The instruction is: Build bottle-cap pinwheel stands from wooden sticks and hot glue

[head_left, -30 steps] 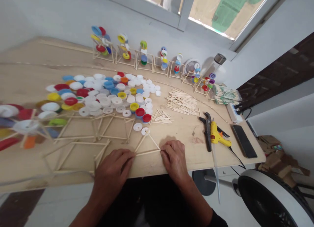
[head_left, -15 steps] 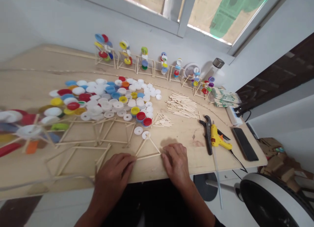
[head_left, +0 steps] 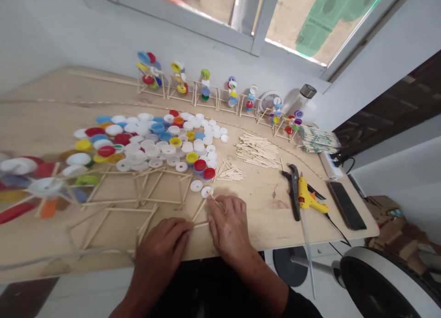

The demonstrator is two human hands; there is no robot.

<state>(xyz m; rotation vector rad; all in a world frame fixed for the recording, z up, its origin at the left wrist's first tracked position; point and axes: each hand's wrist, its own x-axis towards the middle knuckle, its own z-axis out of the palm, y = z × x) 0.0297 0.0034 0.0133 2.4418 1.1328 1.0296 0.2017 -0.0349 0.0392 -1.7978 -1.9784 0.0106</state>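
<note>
A small triangle of thin wooden sticks [head_left: 199, 211] lies at the table's front edge, its top corner by a white bottle cap [head_left: 207, 192]. At its lower left corner, my left hand [head_left: 164, 241] has its thumb and fingers closed on the sticks. My right hand [head_left: 229, 226] covers the triangle's right side, with curled fingertips at the top corner; its exact grip is partly hidden. Another white cap [head_left: 196, 186] lies just left of the first. Several stick frames [head_left: 163, 199] stand to the left of my hands.
Many coloured bottle caps [head_left: 148, 146] spread across the middle. Behind them stand several cap wheels on stick frames [head_left: 206, 93]. To the right are loose sticks [head_left: 257, 148], pliers [head_left: 294, 192], a yellow glue gun [head_left: 306, 196] and a phone [head_left: 346, 205]. A black-and-white fan [head_left: 389, 281] stands beside the table.
My right hand has moved left and up from the triangle's lower right corner to its top corner, now covering the right side. My left hand stays at the lower left corner.
</note>
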